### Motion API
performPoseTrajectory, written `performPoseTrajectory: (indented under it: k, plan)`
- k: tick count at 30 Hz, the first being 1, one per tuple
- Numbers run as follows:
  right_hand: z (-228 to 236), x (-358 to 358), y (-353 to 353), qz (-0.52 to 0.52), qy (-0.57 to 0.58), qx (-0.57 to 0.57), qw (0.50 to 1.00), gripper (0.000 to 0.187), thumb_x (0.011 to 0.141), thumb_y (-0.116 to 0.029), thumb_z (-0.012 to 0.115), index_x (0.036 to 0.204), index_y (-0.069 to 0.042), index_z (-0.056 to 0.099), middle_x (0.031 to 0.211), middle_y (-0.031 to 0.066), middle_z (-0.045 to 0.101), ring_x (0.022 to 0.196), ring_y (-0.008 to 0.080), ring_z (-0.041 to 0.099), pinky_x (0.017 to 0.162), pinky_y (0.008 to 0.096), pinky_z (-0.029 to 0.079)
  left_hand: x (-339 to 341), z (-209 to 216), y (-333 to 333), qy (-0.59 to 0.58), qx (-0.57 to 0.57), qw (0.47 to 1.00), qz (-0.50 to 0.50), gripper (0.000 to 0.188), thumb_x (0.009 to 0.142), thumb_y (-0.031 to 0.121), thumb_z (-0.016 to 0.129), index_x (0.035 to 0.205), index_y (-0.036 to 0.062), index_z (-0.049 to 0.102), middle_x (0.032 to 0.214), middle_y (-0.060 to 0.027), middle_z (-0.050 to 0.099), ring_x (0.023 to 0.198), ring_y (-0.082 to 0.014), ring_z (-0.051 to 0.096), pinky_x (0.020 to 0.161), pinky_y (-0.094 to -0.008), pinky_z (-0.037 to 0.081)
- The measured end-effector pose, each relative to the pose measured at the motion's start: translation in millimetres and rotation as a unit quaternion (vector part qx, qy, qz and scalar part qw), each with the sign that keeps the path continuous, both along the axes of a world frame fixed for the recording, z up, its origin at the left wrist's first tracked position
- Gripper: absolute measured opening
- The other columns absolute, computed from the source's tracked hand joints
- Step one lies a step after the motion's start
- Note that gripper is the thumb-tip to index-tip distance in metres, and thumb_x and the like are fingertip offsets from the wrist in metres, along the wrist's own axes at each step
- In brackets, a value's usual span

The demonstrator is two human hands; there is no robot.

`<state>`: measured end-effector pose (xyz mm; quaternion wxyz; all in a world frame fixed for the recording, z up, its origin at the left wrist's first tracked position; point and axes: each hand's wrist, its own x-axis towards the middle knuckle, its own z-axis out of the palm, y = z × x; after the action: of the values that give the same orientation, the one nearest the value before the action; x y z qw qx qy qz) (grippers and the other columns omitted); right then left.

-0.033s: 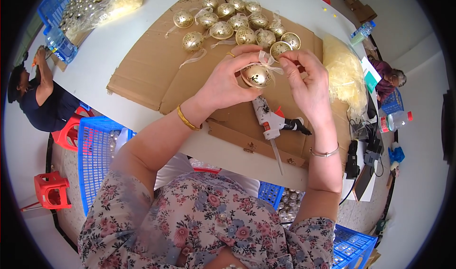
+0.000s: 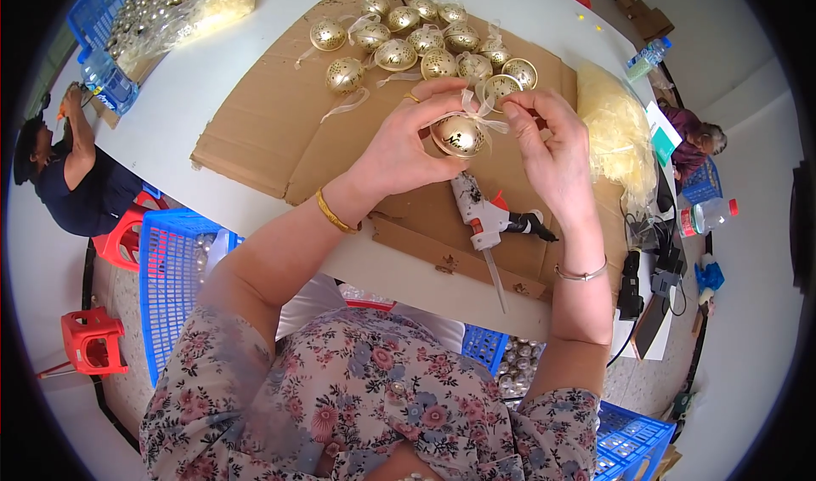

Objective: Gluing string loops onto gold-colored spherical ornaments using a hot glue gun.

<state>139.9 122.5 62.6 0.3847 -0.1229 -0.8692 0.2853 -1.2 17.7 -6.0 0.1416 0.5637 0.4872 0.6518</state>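
Note:
My left hand point(image 2: 414, 141) is closed around a gold Christmas bauble point(image 2: 460, 136) with dark lettering and a raised rim, thumb below and fingers above. A sheer white ribbon point(image 2: 473, 111) is tied in a bow at its top. Thumb and forefinger of my right hand point(image 2: 548, 141) are pinched together at the ribbon's right side; the bit between the fingertips is mostly hidden. Beneath the hands, a white hot glue gun point(image 2: 478, 209) with a black tip and a glue stick lies on a cardboard sheet point(image 2: 263, 132). Several similar gold baubles point(image 2: 396, 54) sit at the cardboard's far side, some with ribbons.
A bag of pale yellow ribbon pieces point(image 2: 608, 124) lies at right, near cables and black adapters point(image 2: 667, 268). Far left stand a blue crate point(image 2: 93, 14) of small balls and a plastic bottle point(image 2: 109, 80). Another blue crate point(image 2: 170, 277) is beside my left arm. Two other people sit nearby.
The bauble has turned very slightly in my left hand, so its lettering shows more clearly. A thin ribbon loop shows more by my right fingertips.

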Motion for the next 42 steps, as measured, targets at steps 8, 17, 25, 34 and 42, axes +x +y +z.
performPoseTrajectory:
  k: [8, 17, 25, 34, 42]
  plan:
    - [-3, 3, 7, 0.039, -0.057, -0.020, 0.997, 0.016, 0.084, -0.014, 0.058, 0.089, 0.002, 0.061, 0.075, 0.0115, 0.055, 0.068, 0.0221, 0.054, 0.062, 0.0302, 0.043, 2, 5, -5, -0.014, -0.018, 0.999, -0.038, 0.052, 0.060, -0.005, 0.068, 0.109, 0.0065, 0.056, 0.129, -0.0070, 0.037, 0.112, -0.0180, 0.046, 0.086, -0.0294, 0.046]
    - [-18, -4, 7, 0.155, 0.021, -0.315, 0.936, 0.012, 0.082, -0.004, 0.060, 0.093, -0.001, 0.065, 0.089, 0.0038, 0.063, 0.085, 0.0103, 0.057, 0.079, 0.0233, 0.045, 5, -3, -1, -0.024, -0.067, 0.997, -0.020, 0.053, 0.060, 0.004, 0.069, 0.111, 0.0039, 0.053, 0.104, -0.0086, 0.055, 0.094, -0.0169, 0.056, 0.079, -0.0269, 0.046]
    - [-8, -1, 3, 0.087, -0.088, -0.274, 0.954, 0.015, 0.078, -0.003, 0.064, 0.093, -0.002, 0.063, 0.089, 0.0021, 0.062, 0.084, 0.0097, 0.056, 0.079, 0.0235, 0.045, 5, 1, -1, -0.006, -0.054, 0.999, 0.000, 0.055, 0.062, 0.004, 0.068, 0.113, 0.0033, 0.048, 0.105, -0.0113, 0.056, 0.094, -0.0208, 0.057, 0.080, -0.0302, 0.046]
    - [-7, 0, 1, 0.086, -0.059, -0.065, 0.992, 0.018, 0.069, 0.002, 0.067, 0.085, -0.002, 0.059, 0.086, 0.0030, 0.057, 0.086, 0.0147, 0.055, 0.080, 0.0276, 0.043, 8, 9, -5, 0.160, -0.022, 0.980, 0.113, 0.057, 0.062, -0.001, 0.068, 0.114, 0.0071, 0.048, 0.108, -0.0076, 0.056, 0.096, -0.0203, 0.058, 0.081, -0.0300, 0.046]
    - [-19, 0, 12, 0.079, -0.067, -0.026, 0.994, 0.015, 0.070, -0.007, 0.067, 0.083, -0.005, 0.061, 0.083, 0.0030, 0.059, 0.063, 0.0114, 0.053, 0.045, 0.0270, 0.038, 11, 9, -3, 0.138, -0.032, 0.987, 0.078, 0.055, 0.062, -0.002, 0.065, 0.113, 0.0075, 0.047, 0.105, -0.0117, 0.055, 0.094, -0.0303, 0.057, 0.078, -0.0367, 0.047]
